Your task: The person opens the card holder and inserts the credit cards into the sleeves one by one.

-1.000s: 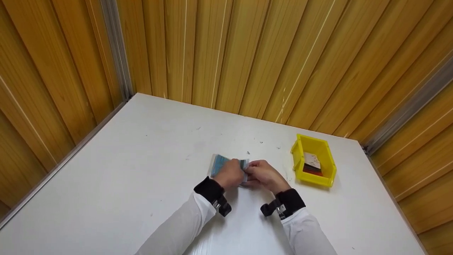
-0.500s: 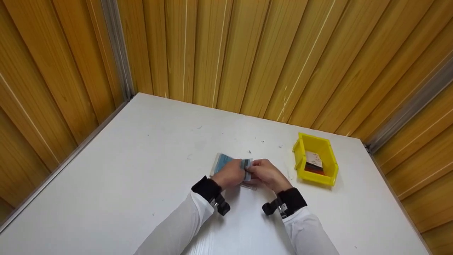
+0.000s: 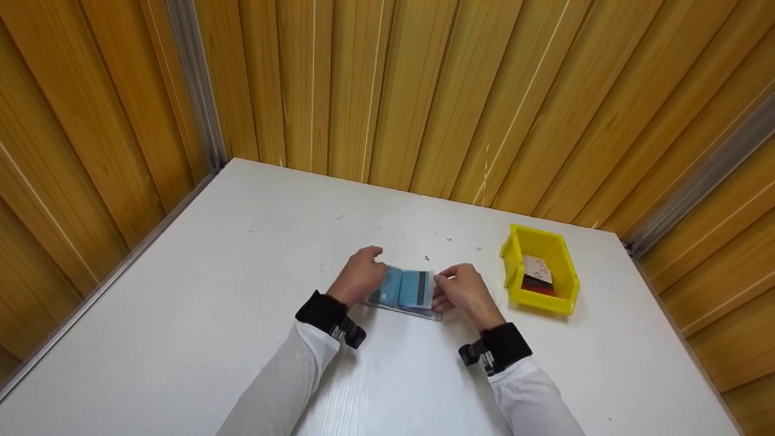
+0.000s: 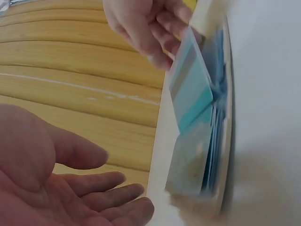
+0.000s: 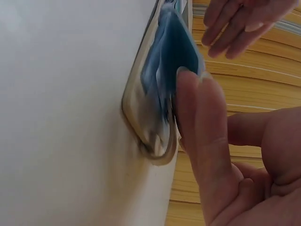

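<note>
A card holder (image 3: 393, 288) lies opened out on the white table, its bluish see-through sleeves spread. A blue card with a dark stripe (image 3: 415, 289) sits in its right-hand sleeve. In the left wrist view that sleeve with the card (image 4: 192, 89) stands tilted up from the pages below. My right hand (image 3: 465, 292) holds the right edge of the raised sleeve; the right wrist view shows fingertips (image 5: 188, 84) against it. My left hand (image 3: 358, 277) hovers by the holder's left side, fingers apart with nothing in them, as the left wrist view (image 4: 89, 181) confirms.
A yellow bin (image 3: 512, 266) stands to the right on the table (image 3: 242, 290), with a stack of patterned, dark and red flat pieces (image 3: 537, 275) inside. Wood-look panels (image 3: 412, 97) wall the table's back and sides.
My left hand has let go of the card holder and moved left, uncovering the sleeves and striped card. The right hand stays at the right edge, shifted slightly right.
</note>
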A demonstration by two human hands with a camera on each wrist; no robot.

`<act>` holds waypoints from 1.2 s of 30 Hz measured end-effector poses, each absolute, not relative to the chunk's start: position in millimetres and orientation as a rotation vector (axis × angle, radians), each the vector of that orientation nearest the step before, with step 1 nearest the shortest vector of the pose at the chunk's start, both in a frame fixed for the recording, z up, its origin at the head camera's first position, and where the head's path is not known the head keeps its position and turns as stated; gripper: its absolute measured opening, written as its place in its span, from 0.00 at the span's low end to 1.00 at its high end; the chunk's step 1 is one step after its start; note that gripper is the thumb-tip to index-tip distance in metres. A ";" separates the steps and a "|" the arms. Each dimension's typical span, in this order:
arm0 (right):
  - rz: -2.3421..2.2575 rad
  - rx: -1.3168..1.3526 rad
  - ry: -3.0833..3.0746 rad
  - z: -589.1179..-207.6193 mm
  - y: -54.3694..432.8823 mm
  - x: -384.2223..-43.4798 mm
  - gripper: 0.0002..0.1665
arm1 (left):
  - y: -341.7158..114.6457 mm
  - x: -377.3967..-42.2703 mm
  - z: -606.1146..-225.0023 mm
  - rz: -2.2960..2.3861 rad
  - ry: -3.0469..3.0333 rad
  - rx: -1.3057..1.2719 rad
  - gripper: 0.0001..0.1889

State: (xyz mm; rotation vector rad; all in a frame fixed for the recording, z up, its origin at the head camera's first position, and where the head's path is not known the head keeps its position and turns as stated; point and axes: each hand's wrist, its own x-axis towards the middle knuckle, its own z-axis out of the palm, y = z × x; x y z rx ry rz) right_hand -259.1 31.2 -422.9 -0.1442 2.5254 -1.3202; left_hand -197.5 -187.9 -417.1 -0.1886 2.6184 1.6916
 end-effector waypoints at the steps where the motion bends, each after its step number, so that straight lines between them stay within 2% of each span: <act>1: -1.311 -0.152 2.540 -421.8 32.5 -258.9 0.19 | -191.1 -197.4 -417.1 1.663 2.634 -0.226 0.31; 8: -1.180 -0.164 2.655 -424.2 40.6 -261.4 0.14 | -198.6 -201.0 -416.1 1.502 2.642 -0.330 0.29; 14: -0.927 -0.303 2.665 -422.8 52.8 -266.1 0.20 | -203.0 -201.5 -416.8 1.446 2.652 -0.356 0.28; 20: -0.876 -0.363 2.601 -418.3 56.4 -268.3 0.22 | -209.6 -201.8 -411.5 1.465 2.630 -0.343 0.30; 29: -0.830 -0.366 2.679 -414.7 54.6 -268.1 0.12 | -218.1 -200.1 -407.7 1.507 2.578 -0.345 0.31; 36: -0.969 -0.248 2.619 -420.0 56.6 -268.8 0.12 | -213.8 -200.1 -411.8 1.564 2.536 -0.340 0.31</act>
